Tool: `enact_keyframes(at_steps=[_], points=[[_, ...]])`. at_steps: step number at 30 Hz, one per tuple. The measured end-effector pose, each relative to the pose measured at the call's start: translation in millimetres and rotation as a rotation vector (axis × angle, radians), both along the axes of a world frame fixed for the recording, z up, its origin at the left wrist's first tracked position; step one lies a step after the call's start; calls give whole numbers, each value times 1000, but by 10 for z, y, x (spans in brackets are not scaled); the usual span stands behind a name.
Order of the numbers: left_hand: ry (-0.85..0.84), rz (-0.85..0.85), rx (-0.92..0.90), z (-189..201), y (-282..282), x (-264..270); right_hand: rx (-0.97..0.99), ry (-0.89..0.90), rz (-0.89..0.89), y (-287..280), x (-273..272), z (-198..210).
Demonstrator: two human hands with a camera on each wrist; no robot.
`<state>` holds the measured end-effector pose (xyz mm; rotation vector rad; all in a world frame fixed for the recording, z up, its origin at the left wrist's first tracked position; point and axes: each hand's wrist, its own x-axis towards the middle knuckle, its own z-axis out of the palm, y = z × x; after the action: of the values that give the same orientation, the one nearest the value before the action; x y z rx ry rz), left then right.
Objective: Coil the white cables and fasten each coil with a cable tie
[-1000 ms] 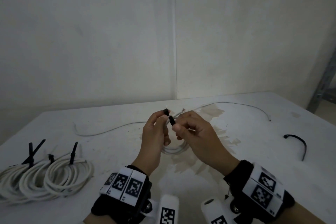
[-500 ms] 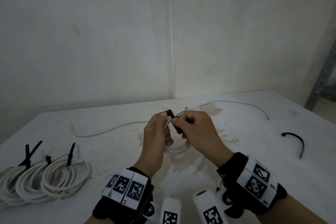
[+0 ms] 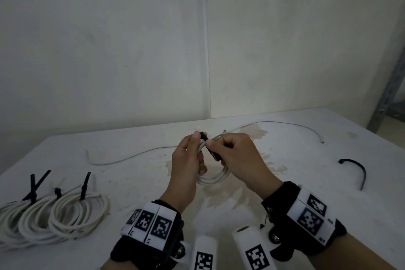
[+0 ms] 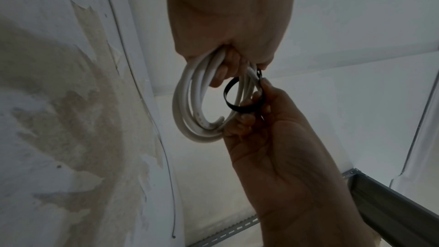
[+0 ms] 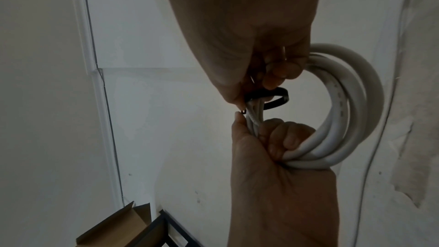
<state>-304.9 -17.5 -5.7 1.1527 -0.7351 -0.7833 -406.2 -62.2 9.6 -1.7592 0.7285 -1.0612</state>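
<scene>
Hands meet above the middle of the white table (image 3: 285,138); left hand (image 3: 188,160) has its fingers curled round one side of a small white cable coil (image 3: 215,178), gripping the bundled turns, with the rest of the coil hanging below the fist, clear of the table; right hand (image 3: 238,155) pinches a black cable tie (image 3: 211,149) between thumb and fingertips, its other fingers curled in. Left wrist view: the tie forms a loose black loop (image 4: 234,99) around the strands of the coil (image 4: 190,104), not drawn tight; the right hand (image 4: 280,129) holds it just below the left fist (image 4: 228,25). Right wrist view: same loop (image 5: 268,99) encircles the gathered strands beside the right fingertips (image 5: 273,78); left hand (image 5: 280,157) clamps the coil (image 5: 344,110) from below.

On the table to the left lie three finished coils (image 3: 54,215), overlapping one another, each bound by a black tie whose tail sticks up; a loose white cable (image 3: 131,155) runs uncoiled across the far part of the table behind the hands; a spare black cable tie (image 3: 359,169) lies curved on the right, well apart from the hands; brownish stains (image 3: 221,199) mark the surface under the hands.
</scene>
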Motion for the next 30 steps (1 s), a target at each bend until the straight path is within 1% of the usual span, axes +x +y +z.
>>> enact_keyframes(at_steps=[10, 21, 26, 30], points=[[-5, 21, 9, -31, -10, 13, 57, -33, 22, 6, 25, 9], [-12, 38, 16, -84, -2, 43, 95, -71, -56, 52, 98, -35], [-14, 42, -8, -36, -22, 33, 80, -78, -80, 44, 110, 6], [-61, 52, 16, -73, -16, 21, 40, -56, -75, 51, 132, -18]])
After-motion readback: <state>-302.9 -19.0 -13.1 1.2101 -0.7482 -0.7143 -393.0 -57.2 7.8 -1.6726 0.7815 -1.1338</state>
